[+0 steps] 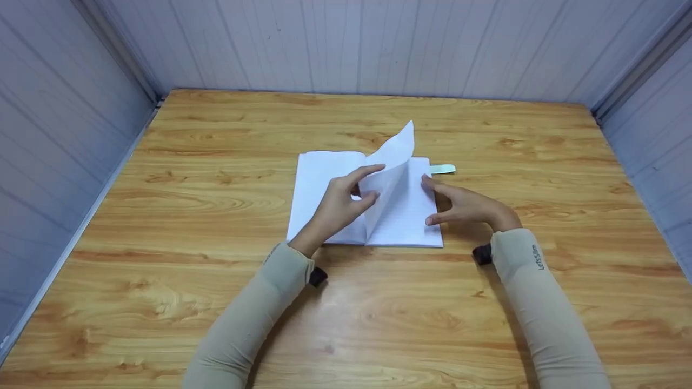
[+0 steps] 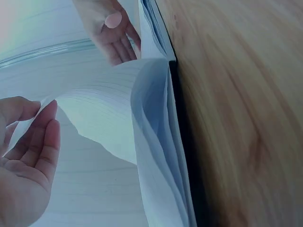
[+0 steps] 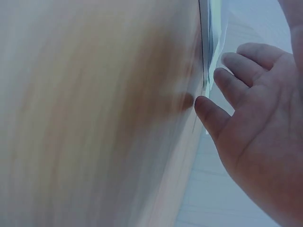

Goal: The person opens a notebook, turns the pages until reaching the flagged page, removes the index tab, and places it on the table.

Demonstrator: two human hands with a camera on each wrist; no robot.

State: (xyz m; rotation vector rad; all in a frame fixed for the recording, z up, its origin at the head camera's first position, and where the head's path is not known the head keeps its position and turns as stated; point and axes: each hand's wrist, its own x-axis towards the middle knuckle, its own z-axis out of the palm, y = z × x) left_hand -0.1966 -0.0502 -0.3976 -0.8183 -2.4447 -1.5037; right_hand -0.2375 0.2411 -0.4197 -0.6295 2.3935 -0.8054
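The largest thing is the white panelled wall (image 1: 335,48), which stands well beyond both hands. Below the hands there is the glossy wooden table (image 1: 162,216) with yellow-brown grain. The two long beige cloth sleeves (image 1: 238,319) come from the near side and cover the arms.

Between the hands lies the white paper notebook with lined pages (image 1: 403,229), opened on the table; its left page is partly under the left hand (image 1: 338,202), and its right edge is at the fingertips of the right hand (image 1: 467,205). The left hand is narrow: the thumb and fingers pinch one edge of the raised thin white leaf (image 1: 399,148), which stands tilted, to the right of this hand. The right hand is wide, with thumb apart from fingers; whether it presses the page, I cannot tell. Just beyond its fingertips, the small pale green strip (image 1: 443,169) sticks out from the notebook.

The step in hand seems to be turning a leaf; to which side, I cannot judge. The next move probably calls for a light pinch, a slow swing without creasing the paper, and a steadying right hand.
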